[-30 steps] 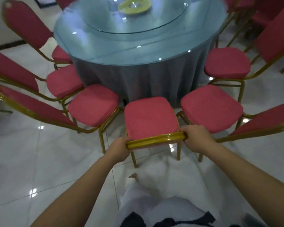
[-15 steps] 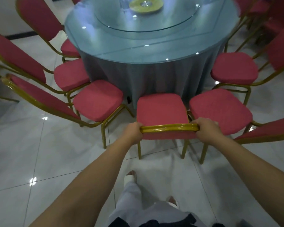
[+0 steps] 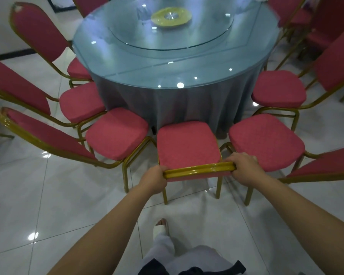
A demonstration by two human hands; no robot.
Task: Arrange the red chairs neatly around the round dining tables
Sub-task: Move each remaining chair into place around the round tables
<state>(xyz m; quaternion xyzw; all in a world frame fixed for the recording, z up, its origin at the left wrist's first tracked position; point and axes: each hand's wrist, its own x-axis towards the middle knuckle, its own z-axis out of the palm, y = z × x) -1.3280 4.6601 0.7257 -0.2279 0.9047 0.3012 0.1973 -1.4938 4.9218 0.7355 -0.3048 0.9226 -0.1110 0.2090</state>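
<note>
The person stands behind a red chair [image 3: 187, 145] at the near side of the round worktop [image 3: 167, 76], both arms stretched forward. The left grip [image 3: 154, 178] is clamped round the left end of the chair's gold top rail [image 3: 199, 169], and the right grip [image 3: 244, 169] is clamped round the right end, knuckles up. The chair faces the worktop, its seat's front edge close against the hanging grey tablecloth [image 3: 177, 108]; whether the two touch I cannot tell. It sits between two more red chairs, one just beside it on the left [image 3: 117, 133] and one on the right [image 3: 266, 139], with others ringing the worktop on both sides. On the glass top lies a glass turntable [image 3: 167, 40] with a yellow-green disc [image 3: 171, 16] at its middle. One foot in a white sandal [image 3: 161, 225] is planted on the shiny white tiled floor [image 3: 48, 195] behind the chair.
</note>
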